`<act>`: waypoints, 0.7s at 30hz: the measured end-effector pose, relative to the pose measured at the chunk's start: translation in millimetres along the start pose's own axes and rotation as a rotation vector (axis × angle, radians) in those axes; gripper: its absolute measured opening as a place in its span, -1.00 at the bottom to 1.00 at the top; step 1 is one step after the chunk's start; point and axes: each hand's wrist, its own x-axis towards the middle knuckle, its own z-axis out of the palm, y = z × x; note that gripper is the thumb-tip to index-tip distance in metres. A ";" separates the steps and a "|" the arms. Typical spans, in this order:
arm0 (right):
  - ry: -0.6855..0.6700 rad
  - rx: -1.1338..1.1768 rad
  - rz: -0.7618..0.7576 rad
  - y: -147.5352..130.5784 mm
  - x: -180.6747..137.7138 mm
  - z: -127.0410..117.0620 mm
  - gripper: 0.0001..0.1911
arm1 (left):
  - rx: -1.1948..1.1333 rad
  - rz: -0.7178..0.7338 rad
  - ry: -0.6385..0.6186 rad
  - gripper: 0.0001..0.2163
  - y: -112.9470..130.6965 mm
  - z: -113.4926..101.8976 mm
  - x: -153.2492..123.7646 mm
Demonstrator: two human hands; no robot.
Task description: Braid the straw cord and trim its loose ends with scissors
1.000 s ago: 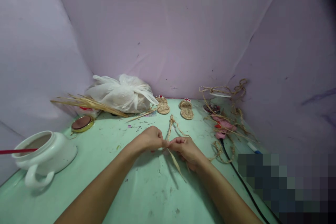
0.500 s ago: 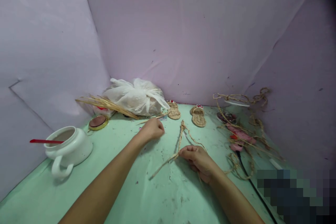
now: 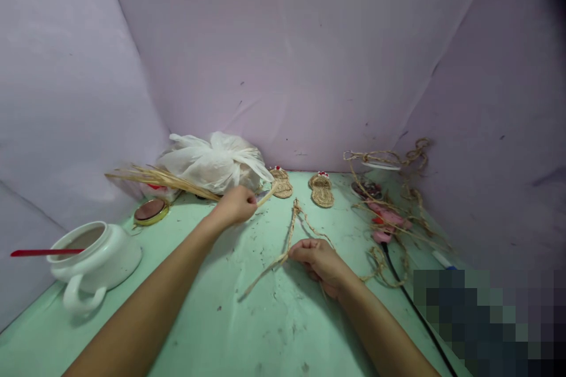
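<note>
Left hand (image 3: 239,204) moved leftward, grasping a strip (image 3: 267,194); right hand (image 3: 322,263) pinches cord (image 3: 292,228) (long axis pointing away).

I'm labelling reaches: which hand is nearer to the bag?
Left. The left hand is close in front of the bag, toward its right end; the right hand is farther, nearer the camera and rightward, pinching the cord.

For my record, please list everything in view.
Ceramic pot: one, white, left
Stick: one, red, in pot
Round container: one, gold-rimmed, left
Plastic bag: one, white, back
Straw bundle: one, yellow, left
Miniature slippers: two, tan, back
Twisted cord: one, tan, centre
Fibre strip: one, pale, centre
Cord tangle: one, tan, right
Corded device: one, pink, right
Small items: several, unclear, right
Table: one, green, below
Walls: three, lilac, around
Left hand: one, centre
Right hand: one, centre
</note>
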 end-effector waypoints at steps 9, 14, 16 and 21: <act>0.006 -0.033 -0.042 4.8 3.0 0.5 -0.94 | 0.073 -0.062 -0.063 -0.76 -31.5 17.0 -43.9; 0.011 -0.044 -0.049 5.0 1.4 0.7 -0.94 | 0.128 0.035 -0.105 -0.79 -16.3 18.3 -51.5; 0.012 -0.047 -0.045 4.7 0.9 0.8 -0.93 | 0.157 0.036 -0.138 -0.79 -15.2 19.3 -55.7; 0.007 -0.049 -0.037 5.1 1.2 1.6 -0.93 | 0.184 0.028 -0.203 -0.76 -14.0 28.6 -60.8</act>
